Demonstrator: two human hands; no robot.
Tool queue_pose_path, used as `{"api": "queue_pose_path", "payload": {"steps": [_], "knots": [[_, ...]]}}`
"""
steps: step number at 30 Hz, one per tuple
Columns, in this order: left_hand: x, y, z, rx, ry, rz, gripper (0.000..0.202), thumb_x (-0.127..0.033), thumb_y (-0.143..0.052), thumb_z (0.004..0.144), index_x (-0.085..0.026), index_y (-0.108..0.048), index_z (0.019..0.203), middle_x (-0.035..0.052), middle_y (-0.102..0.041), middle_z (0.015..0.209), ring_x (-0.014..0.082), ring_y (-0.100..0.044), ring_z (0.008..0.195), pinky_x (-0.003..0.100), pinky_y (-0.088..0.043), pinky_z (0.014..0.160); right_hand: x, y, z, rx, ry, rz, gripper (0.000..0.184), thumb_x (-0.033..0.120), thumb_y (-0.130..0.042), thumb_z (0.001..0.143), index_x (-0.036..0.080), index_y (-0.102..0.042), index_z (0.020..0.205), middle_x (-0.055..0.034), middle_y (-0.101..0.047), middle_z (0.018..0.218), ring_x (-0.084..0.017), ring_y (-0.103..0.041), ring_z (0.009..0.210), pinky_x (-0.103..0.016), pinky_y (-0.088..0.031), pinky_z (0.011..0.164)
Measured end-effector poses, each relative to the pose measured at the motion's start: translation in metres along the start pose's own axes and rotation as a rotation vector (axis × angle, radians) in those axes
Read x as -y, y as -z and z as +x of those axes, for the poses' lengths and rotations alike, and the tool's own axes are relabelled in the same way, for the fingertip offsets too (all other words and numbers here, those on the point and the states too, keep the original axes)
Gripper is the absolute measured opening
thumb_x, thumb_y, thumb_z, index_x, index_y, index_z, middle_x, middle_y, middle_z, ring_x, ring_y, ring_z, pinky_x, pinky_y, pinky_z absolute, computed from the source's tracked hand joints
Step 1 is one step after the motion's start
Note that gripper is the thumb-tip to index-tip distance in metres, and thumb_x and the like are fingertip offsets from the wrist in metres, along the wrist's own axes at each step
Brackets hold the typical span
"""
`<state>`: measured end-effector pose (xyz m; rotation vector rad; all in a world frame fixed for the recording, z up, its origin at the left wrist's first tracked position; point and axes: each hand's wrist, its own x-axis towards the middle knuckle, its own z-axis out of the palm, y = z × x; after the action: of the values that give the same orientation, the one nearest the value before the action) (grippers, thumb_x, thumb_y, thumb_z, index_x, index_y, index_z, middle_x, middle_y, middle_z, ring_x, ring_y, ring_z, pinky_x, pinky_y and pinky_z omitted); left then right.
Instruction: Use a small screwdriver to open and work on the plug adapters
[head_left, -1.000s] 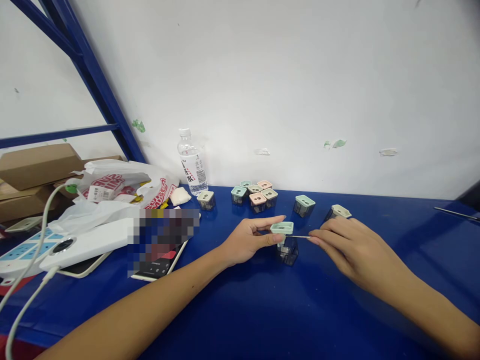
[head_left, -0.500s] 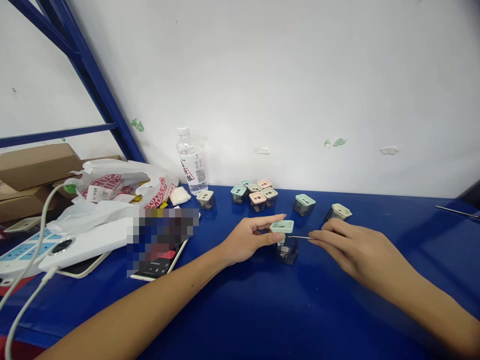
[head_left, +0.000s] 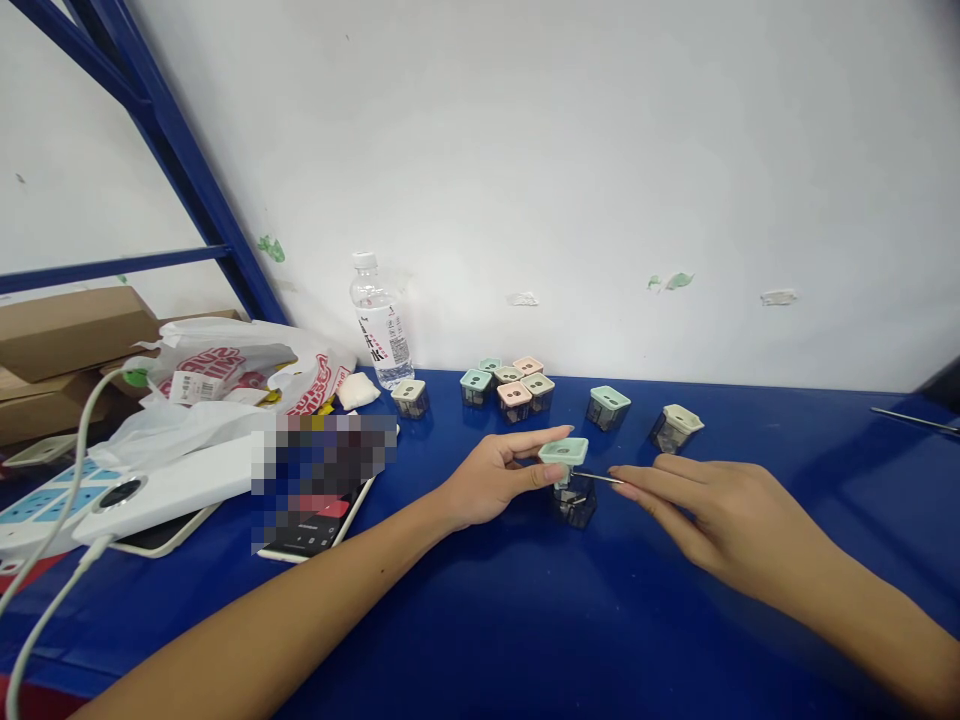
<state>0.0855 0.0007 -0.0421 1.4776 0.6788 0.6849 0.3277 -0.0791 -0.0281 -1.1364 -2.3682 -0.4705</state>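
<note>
My left hand (head_left: 495, 477) pinches the mint-green lid (head_left: 564, 451) of a small box, held a little above its dark clear base (head_left: 576, 503) on the blue table (head_left: 525, 620). My right hand (head_left: 712, 515) pinches a thin metal pin (head_left: 596, 477) whose tip points left under the lid. A cluster of several small boxes (head_left: 510, 385) with green, pink and cream lids stands near the wall. Three single boxes stand apart: a cream one (head_left: 412, 397), a green one (head_left: 607, 407) and a cream one (head_left: 675, 427).
A water bottle (head_left: 381, 325) stands by the wall. To the left lie a printed plastic bag (head_left: 247, 375), a white power strip (head_left: 105, 495) with cable, a phone (head_left: 319, 520) and cardboard boxes (head_left: 67, 340). A blue steel frame (head_left: 180, 170) rises at left. A thin rod (head_left: 911, 420) lies far right.
My right hand has slid slightly left and down, pushing the pin's tip further under the lid. The left hand and lid have barely moved.
</note>
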Motion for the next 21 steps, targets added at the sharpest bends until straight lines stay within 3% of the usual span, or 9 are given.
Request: {"api": "queue_pose_path", "payload": {"steps": [8, 13, 18, 21], "knots": [[-0.003, -0.003, -0.001, 0.003, 0.003, 0.006, 0.062, -0.042, -0.08, 0.074, -0.024, -0.064, 0.131, 0.006, -0.075, 0.108, 0.0185, -0.065, 0.09, 0.031, -0.047, 0.088, 0.003, -0.001, 0.0, 0.009, 0.015, -0.015, 0.037, 0.032, -0.038, 0.105, 0.019, -0.073, 0.102, 0.0002, -0.063, 0.062, -0.012, -0.061, 0.05, -0.024, -0.042, 0.05], [0.002, -0.002, 0.0, -0.012, -0.018, 0.037, 0.061, -0.042, -0.081, 0.074, -0.025, -0.065, 0.13, 0.0043, -0.075, 0.101, 0.0186, -0.064, 0.083, 0.03, -0.049, 0.079, 0.008, 0.0, 0.002, 0.052, -0.089, 0.08, 0.034, 0.032, -0.039, 0.103, 0.023, -0.072, 0.098, -0.0003, -0.068, 0.067, -0.014, -0.063, 0.052, -0.025, -0.045, 0.051], [0.01, 0.0, 0.001, -0.025, -0.081, 0.104, 0.058, -0.041, -0.079, 0.076, -0.027, -0.065, 0.13, 0.0033, -0.074, 0.101, 0.0187, -0.061, 0.079, 0.029, -0.048, 0.072, 0.015, 0.011, 0.009, 0.271, -0.285, 0.389, 0.038, 0.031, -0.037, 0.103, 0.024, -0.058, 0.073, 0.0034, -0.063, 0.061, -0.012, -0.056, 0.048, -0.022, -0.044, 0.046], [0.009, -0.001, 0.0, -0.034, -0.137, 0.181, 0.052, -0.038, -0.077, 0.077, -0.03, -0.066, 0.128, 0.0035, -0.071, 0.106, 0.0159, -0.057, 0.078, 0.028, -0.047, 0.074, 0.014, 0.017, 0.011, 0.378, -0.359, 0.522, 0.039, 0.034, -0.034, 0.104, 0.025, -0.054, 0.072, 0.0049, -0.057, 0.056, -0.011, -0.052, 0.046, -0.021, -0.043, 0.045]]}}
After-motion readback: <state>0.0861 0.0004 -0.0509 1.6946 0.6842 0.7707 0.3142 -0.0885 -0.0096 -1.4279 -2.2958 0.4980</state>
